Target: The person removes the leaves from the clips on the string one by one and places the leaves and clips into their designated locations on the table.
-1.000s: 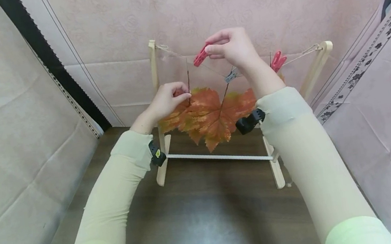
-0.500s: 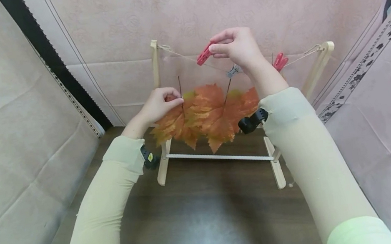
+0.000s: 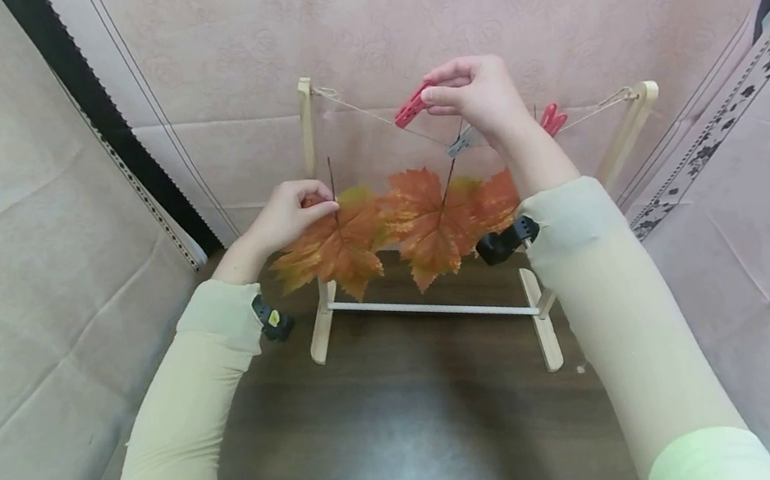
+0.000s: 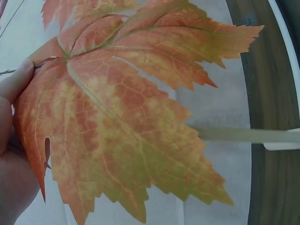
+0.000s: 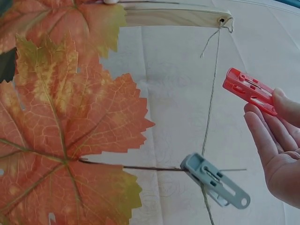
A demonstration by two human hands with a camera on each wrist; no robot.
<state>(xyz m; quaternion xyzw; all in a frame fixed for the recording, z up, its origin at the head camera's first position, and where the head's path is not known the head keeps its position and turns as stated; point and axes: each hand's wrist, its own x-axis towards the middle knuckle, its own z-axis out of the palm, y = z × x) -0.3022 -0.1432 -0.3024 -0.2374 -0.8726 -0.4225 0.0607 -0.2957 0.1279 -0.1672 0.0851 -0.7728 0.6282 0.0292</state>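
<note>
My left hand (image 3: pixel 283 220) pinches an orange autumn leaf (image 3: pixel 335 246) by its dark stem, which points up past the fingertips. In the left wrist view the leaf (image 4: pixel 112 112) spreads out from the thumb. My right hand (image 3: pixel 485 96) holds a red clothespin (image 3: pixel 411 106) between thumb and fingers, close to the string (image 3: pixel 360 111) and apart from it in the right wrist view. A second leaf (image 3: pixel 430 225) hangs from the string by its stem, clipped with a grey-blue clothespin (image 5: pixel 215 180). Farther right, another red clothespin (image 3: pixel 552 119) sits on the string, partly behind my right wrist.
The string runs between two wooden posts (image 3: pixel 307 129) of a small rack. A white bar (image 3: pixel 432 307) joins the rack's feet low down, above the dark wooden table (image 3: pixel 398 429). Part of another orange leaf (image 3: pixel 498 198) shows beside my right sleeve. Pale cloth (image 3: pixel 213 41) surrounds the table.
My left hand has moved left and slightly down with its leaf, which now overlaps the hanging leaf less. The right hand has shifted a little right with the red clothespin.
</note>
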